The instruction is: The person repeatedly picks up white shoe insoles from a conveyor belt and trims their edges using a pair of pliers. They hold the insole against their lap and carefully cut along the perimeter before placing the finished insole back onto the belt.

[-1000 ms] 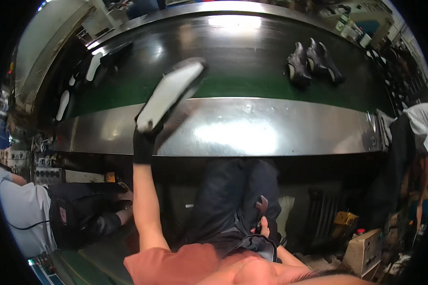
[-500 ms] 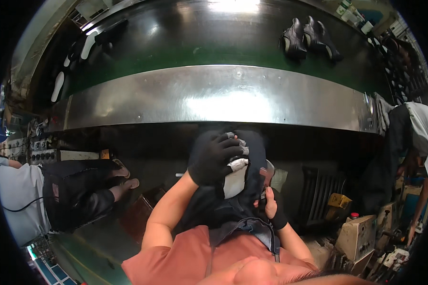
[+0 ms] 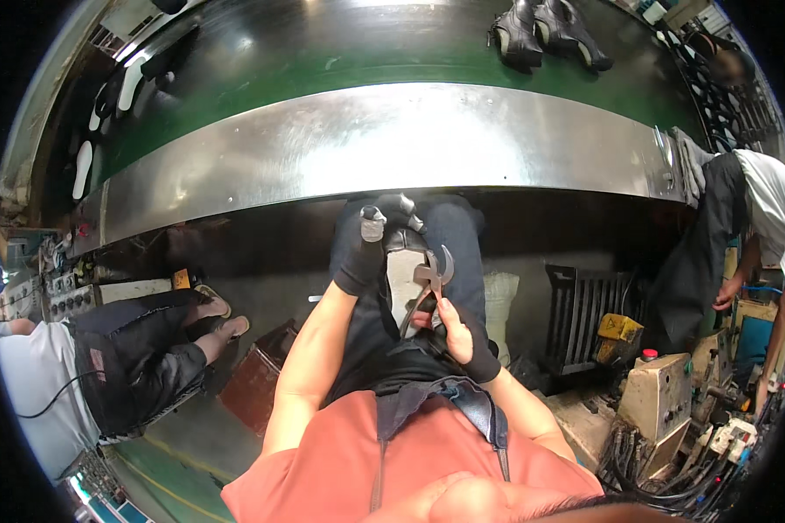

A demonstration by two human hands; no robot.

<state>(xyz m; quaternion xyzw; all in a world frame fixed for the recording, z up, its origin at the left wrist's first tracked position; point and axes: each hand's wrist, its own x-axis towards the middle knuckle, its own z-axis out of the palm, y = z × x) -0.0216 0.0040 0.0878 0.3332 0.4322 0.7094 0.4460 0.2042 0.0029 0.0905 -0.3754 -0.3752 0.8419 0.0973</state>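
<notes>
Fingers (image 3: 452, 324) grip pliers (image 3: 429, 277) on shoe (image 3: 401, 261); conveyor (image 3: 384, 139) ahead.

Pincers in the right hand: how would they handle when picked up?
The pincers look like metal, so probably rigid and heavy for their size. Curved handles pivot, so they may swing open. The right hand grips only the handles; the head likely tips forward.

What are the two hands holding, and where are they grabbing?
The left hand grips a shoe at its top end. The right hand holds pincers by the handles.

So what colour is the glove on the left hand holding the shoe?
Black, seen in the head view: the left hand wears a dark glove gripping the shoe.
</notes>
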